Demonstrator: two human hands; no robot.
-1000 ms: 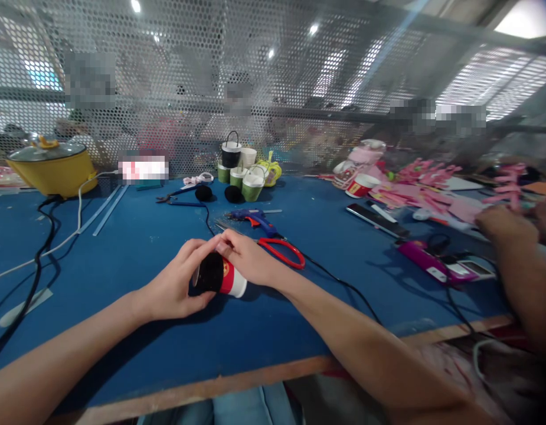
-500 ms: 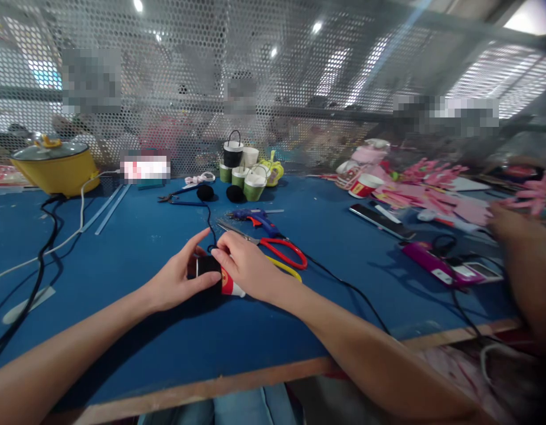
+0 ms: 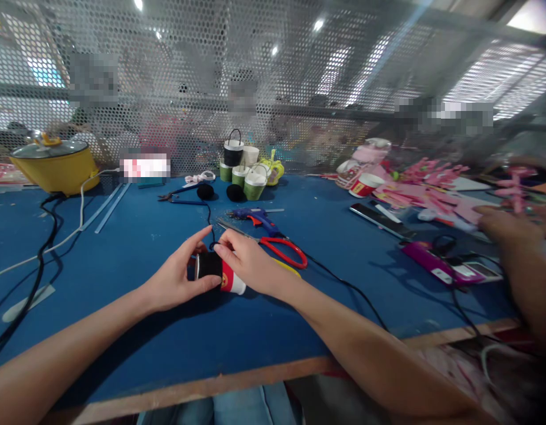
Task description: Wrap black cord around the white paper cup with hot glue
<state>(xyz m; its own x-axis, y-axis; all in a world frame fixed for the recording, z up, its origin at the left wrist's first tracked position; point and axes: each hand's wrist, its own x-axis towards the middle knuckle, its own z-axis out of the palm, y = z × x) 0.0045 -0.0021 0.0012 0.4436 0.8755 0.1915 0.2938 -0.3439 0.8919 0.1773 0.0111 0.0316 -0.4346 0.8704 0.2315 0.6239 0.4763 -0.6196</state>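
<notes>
At table centre, head view:
cup: paper cup [image 3: 220, 275] on its side, black band wrapped round it, held just above blue table [image 3: 122, 248]
left hand [image 3: 177, 280]: pinched on rim end
right hand [image 3: 250, 267]: fingers pressed onto band
risk: band could slip or crease if pressure is eased; scissors [image 3: 279, 248] just beside could be knocked

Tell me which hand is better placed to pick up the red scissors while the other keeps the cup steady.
Right, probably. The right hand lies next to the red scissors, which sit just beyond it. The left hand is on the far side of the paper cup, with thumb and fingers around its black-wrapped end.
</notes>
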